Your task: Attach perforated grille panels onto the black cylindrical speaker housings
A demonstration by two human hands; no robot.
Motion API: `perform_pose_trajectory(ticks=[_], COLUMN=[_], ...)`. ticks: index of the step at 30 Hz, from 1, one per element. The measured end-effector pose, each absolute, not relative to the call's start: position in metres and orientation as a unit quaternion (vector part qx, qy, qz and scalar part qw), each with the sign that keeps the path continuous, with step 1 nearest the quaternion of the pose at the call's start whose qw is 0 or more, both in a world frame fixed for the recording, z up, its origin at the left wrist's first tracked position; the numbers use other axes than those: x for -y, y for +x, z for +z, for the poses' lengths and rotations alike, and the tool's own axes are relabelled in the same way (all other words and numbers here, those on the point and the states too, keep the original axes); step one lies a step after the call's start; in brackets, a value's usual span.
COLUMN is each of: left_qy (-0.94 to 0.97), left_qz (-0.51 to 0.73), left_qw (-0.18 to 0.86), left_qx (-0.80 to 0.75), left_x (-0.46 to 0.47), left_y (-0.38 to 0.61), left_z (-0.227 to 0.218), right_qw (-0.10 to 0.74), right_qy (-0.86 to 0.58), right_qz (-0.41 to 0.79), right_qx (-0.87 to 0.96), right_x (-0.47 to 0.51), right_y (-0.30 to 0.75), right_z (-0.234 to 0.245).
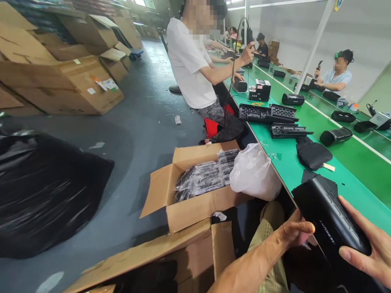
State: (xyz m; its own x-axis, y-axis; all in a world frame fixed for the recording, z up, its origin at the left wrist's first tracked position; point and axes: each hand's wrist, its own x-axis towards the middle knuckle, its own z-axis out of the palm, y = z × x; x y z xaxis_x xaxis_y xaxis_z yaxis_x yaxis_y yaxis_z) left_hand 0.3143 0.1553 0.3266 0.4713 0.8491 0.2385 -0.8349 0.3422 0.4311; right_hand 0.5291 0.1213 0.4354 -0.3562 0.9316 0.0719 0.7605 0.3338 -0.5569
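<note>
A black speaker housing with rounded ends and white lettering is tilted at the bench edge, at the lower right of the head view. My right hand grips its near end, thumb on the lettered side and fingers over the top. My left hand is closed at its left side, thumb extended; its other fingers are partly hidden behind the housing. Just beyond the housing lie a black fabric-like piece and a small pale strip on the green bench.
Black slotted panels and another speaker lie farther along the bench. An open carton of wrapped parts and a white plastic bag are left of it. A co-worker sits beyond; a black bag lies far left.
</note>
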Motion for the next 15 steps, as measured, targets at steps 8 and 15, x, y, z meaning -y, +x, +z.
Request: perform_pose_trajectory(ticks=[8, 15], left_qy=[0.261, 0.326], left_qz=[0.567, 0.519], left_qw=[0.78, 0.786], left_qx=[-0.05, -0.076], left_x=[-0.179, -0.196], left_y=[0.311, 0.299], left_z=[0.341, 0.346], right_qw=[0.474, 0.524], right_qy=[-0.558, -0.54], right_qz=[0.06, 0.017], right_qx=[0.679, 0.658], right_x=[-0.079, -0.094], right_y=[0.502, 0.497], right_z=[0.369, 0.382])
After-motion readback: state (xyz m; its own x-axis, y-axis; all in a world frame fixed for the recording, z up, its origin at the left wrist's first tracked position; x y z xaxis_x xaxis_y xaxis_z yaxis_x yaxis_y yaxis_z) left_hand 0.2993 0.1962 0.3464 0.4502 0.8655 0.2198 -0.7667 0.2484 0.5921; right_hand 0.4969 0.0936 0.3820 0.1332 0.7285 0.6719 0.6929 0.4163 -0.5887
